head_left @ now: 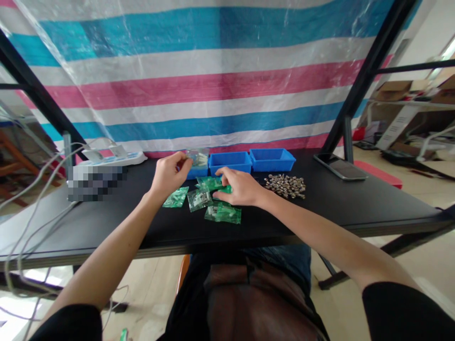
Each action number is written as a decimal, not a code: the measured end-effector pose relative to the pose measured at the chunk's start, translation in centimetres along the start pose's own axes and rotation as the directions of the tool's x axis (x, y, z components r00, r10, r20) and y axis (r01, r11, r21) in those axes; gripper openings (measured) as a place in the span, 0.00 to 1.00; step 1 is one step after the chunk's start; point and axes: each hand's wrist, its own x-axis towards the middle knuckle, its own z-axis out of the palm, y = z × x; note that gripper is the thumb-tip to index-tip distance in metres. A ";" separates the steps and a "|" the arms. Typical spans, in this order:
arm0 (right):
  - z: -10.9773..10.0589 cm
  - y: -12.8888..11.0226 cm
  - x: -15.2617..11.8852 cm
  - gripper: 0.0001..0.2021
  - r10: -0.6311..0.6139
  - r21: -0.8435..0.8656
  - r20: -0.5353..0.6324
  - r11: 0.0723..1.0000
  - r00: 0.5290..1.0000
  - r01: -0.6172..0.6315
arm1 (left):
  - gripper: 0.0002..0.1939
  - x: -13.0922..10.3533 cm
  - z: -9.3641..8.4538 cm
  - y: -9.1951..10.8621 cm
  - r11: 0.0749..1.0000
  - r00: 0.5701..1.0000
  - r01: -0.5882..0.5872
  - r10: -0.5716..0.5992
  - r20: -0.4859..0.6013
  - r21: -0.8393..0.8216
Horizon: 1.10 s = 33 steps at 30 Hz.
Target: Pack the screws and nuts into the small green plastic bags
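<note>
My left hand is closed at the left blue bin, its fingers pinched on the edge of a clear packet with small pale pieces inside. My right hand curls over the green packets, with thumb and fingers around a green packet. Near it on the black table lie a clear packet, another green packet to the left and green packets in front. The middle blue bin stands behind my right hand.
A pile of small metal parts lies right of my right hand, before the right blue bin. A phone rests at the right. A white power strip with cables is at the left of the black table. A striped sheet hangs behind.
</note>
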 end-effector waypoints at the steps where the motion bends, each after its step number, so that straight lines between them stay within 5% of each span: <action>1: 0.0 -0.1 0.0 0.26 -0.033 -0.053 0.058 0.998 0.998 0.036 | 0.12 0.1 -0.2 -0.2 0.999 0.998 0.047 -0.047 -0.049 -0.003; 7: -0.1 -0.6 -0.1 0.11 -0.125 -0.319 0.239 0.927 0.963 0.199 | 0.11 0.2 -0.5 -0.3 0.996 0.994 0.087 -0.089 -0.064 -0.026; 13: 0.5 -0.6 -0.2 0.09 -0.251 -0.434 0.225 0.839 0.941 0.328 | 0.10 -0.3 0.5 0.5 0.998 0.999 -0.013 0.015 0.041 -0.069; 17: 0.8 -0.6 -0.2 0.09 -0.331 -0.426 0.106 0.837 0.938 0.344 | 0.09 -0.5 0.8 0.7 0.997 0.998 -0.031 0.035 0.056 -0.064; 20: 0.6 -0.5 0.1 0.08 -0.297 -0.220 -0.107 0.938 0.949 0.268 | 0.09 -0.5 0.8 0.7 0.997 0.999 -0.018 0.020 0.030 -0.074; 24: 0.2 -0.2 0.6 0.07 -0.002 0.334 -0.303 0.936 0.953 0.108 | 0.11 -0.4 0.5 0.6 0.996 0.997 0.050 -0.055 -0.058 -0.075; 27: 0.5 0.0 0.9 0.06 0.188 0.661 -0.180 0.750 0.966 -0.023 | 0.10 -0.3 0.3 0.5 0.994 0.991 0.070 -0.079 -0.112 -0.084; 30: 1.3 -0.1 1.1 0.06 0.234 0.807 -0.025 0.578 0.972 -0.118 | 0.10 -0.2 0.3 0.4 0.993 0.989 0.068 -0.079 -0.125 -0.094; 33: 1.8 -0.3 1.0 0.04 0.186 0.794 0.071 0.584 0.980 -0.168 | 0.09 -0.3 0.4 0.6 0.994 0.990 0.062 -0.072 -0.124 -0.088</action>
